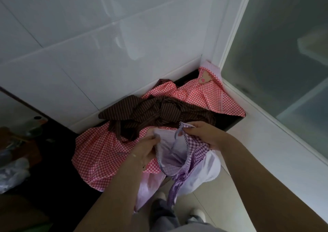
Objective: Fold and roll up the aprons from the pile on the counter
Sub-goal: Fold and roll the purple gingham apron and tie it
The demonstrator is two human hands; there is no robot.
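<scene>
Purple gingham apron (pixel 192 148), white lining showing, striped trim; L hand (pixel 145 150) & R hand (pixel 204 134) grip pinching top edge.

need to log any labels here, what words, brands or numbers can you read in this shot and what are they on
No readable text anywhere in this view.
The purple checked apron held in the left hand and right hand shows no tag or print.
The red checked apron and brown striped apron carry patterns only.
The bear patch on the far red apron is a picture, with no lettering.
</scene>
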